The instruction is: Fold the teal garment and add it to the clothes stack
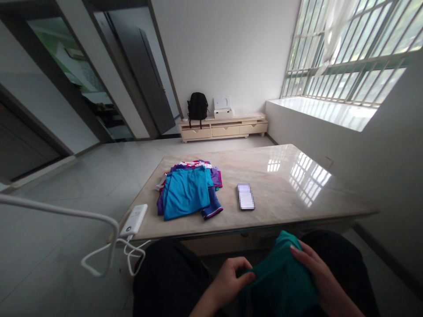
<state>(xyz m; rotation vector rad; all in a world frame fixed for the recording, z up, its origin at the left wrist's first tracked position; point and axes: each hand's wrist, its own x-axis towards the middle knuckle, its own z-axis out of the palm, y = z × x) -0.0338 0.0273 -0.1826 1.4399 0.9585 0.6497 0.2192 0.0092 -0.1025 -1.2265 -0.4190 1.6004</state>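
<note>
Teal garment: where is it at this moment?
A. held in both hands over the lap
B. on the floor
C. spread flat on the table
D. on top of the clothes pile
A: the left hand and right hand both grip the teal garment below the table edge.

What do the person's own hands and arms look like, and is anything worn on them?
Both hands are bare: no gloves, rings or watch show on the left hand or the right hand. The forearms visible at the bottom edge carry no sleeves. Fingers are slim with short, unpainted nails. Dark trousers cover the legs below.
</note>
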